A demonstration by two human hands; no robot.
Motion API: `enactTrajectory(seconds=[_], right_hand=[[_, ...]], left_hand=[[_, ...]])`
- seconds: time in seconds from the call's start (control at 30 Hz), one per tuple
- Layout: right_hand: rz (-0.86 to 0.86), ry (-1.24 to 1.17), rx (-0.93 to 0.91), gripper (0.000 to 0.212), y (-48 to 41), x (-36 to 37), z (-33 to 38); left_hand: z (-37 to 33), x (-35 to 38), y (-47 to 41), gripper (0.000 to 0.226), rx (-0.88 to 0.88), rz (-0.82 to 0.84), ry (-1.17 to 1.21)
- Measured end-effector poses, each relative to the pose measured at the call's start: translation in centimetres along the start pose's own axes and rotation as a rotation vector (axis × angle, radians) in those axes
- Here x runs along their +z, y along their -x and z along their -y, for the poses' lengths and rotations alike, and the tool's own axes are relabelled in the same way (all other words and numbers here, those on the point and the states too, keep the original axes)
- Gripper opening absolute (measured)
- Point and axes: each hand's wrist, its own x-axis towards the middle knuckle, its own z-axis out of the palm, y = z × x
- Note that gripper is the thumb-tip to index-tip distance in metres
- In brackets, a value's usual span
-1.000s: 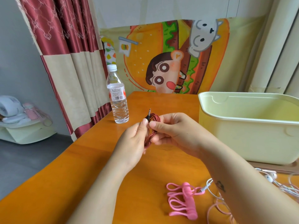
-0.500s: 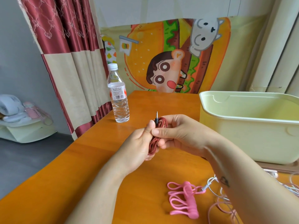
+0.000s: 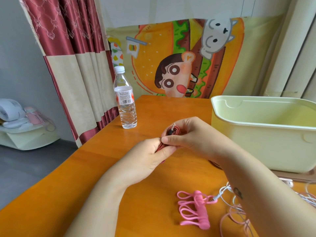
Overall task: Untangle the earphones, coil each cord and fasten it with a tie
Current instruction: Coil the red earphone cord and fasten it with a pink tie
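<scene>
Red earphone cord [image 3: 177, 132] sits coiled just above the worktop [image 3: 102, 168], left hand [image 3: 145, 161] and right hand [image 3: 196, 135] fingers clamped on it. Coiling looks about done; next move calls for freeing one hand to fetch a tie.

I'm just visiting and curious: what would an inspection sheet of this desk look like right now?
Surface: orange wooden table, glossy.
Job's things: red braided cord, coiled, plug pointing up; pink looped bundle lying on the table.
Clutter: water bottle, upright; pale green tub at right.
Hands: left hand and right hand both pinch the red braided cord.
Cables: loose white and pink cords, partly hidden by the right forearm.
Surroundings: red-and-cream curtain, cartoon burger cloth, white fan on a low stand.
</scene>
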Motion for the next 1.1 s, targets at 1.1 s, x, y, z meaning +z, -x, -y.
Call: enactTrajectory(seconds=[1.1], right_hand=[[0.203,0.766,0.182,0.018,4.7,-1.1,-0.6]], left_hand=[[0.7,1.9,-0.1,0.032,-0.054,-0.104,-0.329]])
